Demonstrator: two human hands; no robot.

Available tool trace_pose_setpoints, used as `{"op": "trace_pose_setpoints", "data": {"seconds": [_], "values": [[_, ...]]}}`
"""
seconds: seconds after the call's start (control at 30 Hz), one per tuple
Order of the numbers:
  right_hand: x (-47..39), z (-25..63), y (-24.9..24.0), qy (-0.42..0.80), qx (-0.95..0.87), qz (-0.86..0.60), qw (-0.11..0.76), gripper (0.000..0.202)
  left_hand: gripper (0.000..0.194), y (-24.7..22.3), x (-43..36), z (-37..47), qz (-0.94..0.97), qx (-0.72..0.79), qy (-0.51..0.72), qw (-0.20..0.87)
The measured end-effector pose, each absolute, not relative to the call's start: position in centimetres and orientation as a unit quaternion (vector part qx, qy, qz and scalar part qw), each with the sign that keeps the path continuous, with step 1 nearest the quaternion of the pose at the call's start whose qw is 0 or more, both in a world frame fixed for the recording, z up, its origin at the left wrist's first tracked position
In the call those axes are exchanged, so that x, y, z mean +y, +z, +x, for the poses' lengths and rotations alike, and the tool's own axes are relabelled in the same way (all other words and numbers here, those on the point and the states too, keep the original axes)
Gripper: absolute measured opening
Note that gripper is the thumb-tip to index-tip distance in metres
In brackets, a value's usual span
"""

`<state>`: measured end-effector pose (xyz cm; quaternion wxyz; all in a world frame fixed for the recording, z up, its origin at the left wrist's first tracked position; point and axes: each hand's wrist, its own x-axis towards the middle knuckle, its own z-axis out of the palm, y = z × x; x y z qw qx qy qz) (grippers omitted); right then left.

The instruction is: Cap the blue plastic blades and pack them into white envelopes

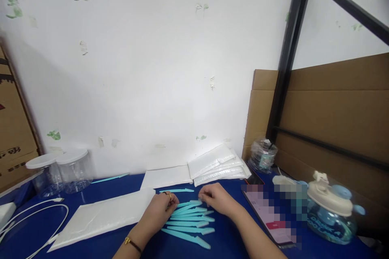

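Several turquoise eyebrow razors [190, 223] lie fanned out on the blue tabletop, handles to the left and pale heads to the right. My left hand [159, 210] is closed at the handle end of the topmost razor [188, 204], its fingertips pinched together. At the head end of that same razor, my right hand [216, 198] has thumb and fingers closed on the tip. Just beyond my hands lies a single turquoise razor [178, 190]. A white padded mailer [106, 218] is beside my left hand, partly behind it.
White mailers [217, 166] are stacked against the wall, beside another mailer [167, 177]. Clear jars [74, 172] and a white cable [65, 214] are at left. A phone [267, 218] and a drink bottle [330, 210] stand right, before cardboard [337, 117] and a black metal frame [284, 64].
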<state>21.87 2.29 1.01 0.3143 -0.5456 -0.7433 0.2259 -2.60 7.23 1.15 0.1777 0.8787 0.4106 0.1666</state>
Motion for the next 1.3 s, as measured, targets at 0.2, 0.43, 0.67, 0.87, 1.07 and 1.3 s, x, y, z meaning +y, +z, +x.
{"op": "trace_pose_setpoints", "data": {"seconds": [0.2,0.43,0.67,0.87,1.07,1.3], "values": [[2.5,22.8,0.7,0.137,-0.779,-0.558,0.252,0.013,0.033,-0.3,8.5,-2.9,0.873,0.443,0.181,0.093],[3.2,22.3,-0.4,0.083,-0.762,-0.579,0.278,0.013,0.023,-0.4,8.9,-2.5,0.861,0.474,0.156,0.096],[3.8,22.5,-1.1,0.183,-0.72,-0.569,0.352,0.014,0.015,-0.7,9.1,-2.4,0.839,0.492,0.154,0.173],[3.9,22.1,-1.2,0.192,-0.723,-0.558,0.36,0.015,0.015,-0.6,9.1,-2.4,0.841,0.483,0.165,0.18],[3.5,21.5,-0.8,0.181,-0.73,-0.559,0.348,0.015,0.017,-0.1,8.7,-2.3,0.848,0.475,0.156,0.176],[3.2,21.8,0.0,0.182,-0.722,-0.564,0.356,0.016,0.019,0.3,8.6,-2.4,0.847,0.477,0.151,0.177]]}}
